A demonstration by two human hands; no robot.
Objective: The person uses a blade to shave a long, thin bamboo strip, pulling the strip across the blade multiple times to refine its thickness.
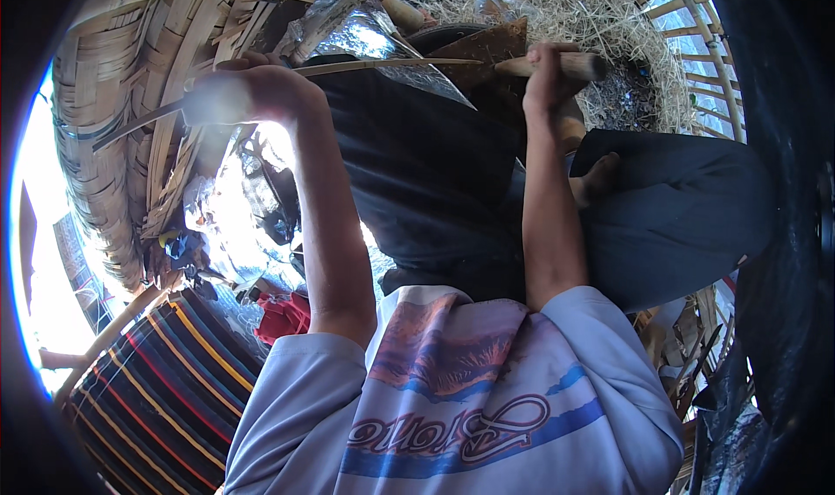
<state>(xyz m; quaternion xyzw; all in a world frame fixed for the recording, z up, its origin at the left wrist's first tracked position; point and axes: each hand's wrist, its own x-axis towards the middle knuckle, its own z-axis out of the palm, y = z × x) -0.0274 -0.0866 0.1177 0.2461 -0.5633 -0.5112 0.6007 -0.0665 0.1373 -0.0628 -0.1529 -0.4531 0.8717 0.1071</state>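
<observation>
My left hand (257,95) is closed around a thin pale strip (391,63), which looks like split bamboo. One end of the strip runs right, reaching the knife, while the other sticks out past my fist to the far left. In my right hand (548,82) is the thick wooden handle of a knife (584,65). Its broad, rusty brown blade points left, over my dark trousers' far edge. The strip's tip lies by the blade near the handle; whether they touch I cannot tell. Glare blurs part of my left hand.
Woven bamboo matting (104,156) curves along the left. Dry straw (600,16) covers the far ground, beside a slatted bamboo wall (713,60). A striped cloth (156,391) and a red item (283,316) lie at lower left. My bare foot (598,175) rests near my right forearm.
</observation>
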